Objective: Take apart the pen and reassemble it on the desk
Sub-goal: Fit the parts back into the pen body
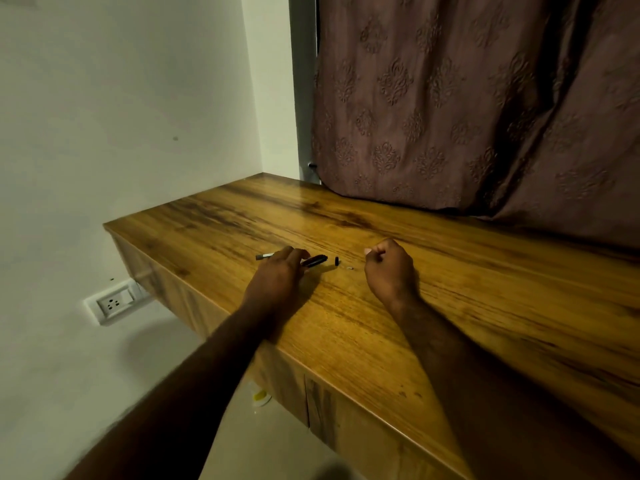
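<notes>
The left hand [281, 276] rests on the wooden bench [485, 306], its grip pinched narrowly on a black pen barrel [314, 260]; fingers hide where a grey pen part [265, 256] ends. The right hand [389, 268] is a closed fist, contents unseen. A small black cap [337, 261] and a tiny pale piece [349, 268] lie between the hands.

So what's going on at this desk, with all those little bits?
A person is working on a pen that lies in pieces on the wooden desk. The left hand rests its fingers on the black pen barrel. A small black piece lies just beside it. The right hand is curled into a loose fist nearby.
</notes>
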The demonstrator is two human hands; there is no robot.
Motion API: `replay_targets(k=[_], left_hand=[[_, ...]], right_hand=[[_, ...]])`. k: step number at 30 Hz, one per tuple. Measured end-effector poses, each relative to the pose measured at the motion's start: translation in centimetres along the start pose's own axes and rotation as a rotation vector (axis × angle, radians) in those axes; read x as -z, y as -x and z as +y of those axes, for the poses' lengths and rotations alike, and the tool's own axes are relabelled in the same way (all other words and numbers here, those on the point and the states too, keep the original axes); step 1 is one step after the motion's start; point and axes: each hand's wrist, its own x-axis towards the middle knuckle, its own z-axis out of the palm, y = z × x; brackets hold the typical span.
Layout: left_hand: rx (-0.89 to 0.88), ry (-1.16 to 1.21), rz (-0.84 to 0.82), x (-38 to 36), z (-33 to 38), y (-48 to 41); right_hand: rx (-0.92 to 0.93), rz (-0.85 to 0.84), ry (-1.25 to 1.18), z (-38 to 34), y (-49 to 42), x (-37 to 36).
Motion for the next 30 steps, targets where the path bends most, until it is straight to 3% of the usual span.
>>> replay_targets(k=[5,7,10,13,21,30], left_hand=[[0.269,0.246,0.261,0.3,1.3,-2.3],[0.415,0.483,0.316,0.7,2.9,-3.7],[0.552,0.869,0.216,0.5,4.4,-4.9],[0.568,1.033,0.144,-0.4,4.7,-5.2],[0.555,1.021,0.126,-0.8,5.0,-5.8],[0.376,0.817,0.000,-0.2,5.1,-6.2]], right_hand=[[0.119,-0.031,-0.224,-0.6,0.4,-0.3],[0.141,-0.047,-0.278,-0.6,0.2,-0.6],[0.137,-0.064,-0.350,-0.4,0.1,-0.7],[0.140,-0.133,-0.404,-0.4,0.2,-0.9],[0.166,-0.226,-0.421,-0.5,0.2,-1.2],[0.117,-0.259,-0.478,-0.3,-0.1,-1.1]])
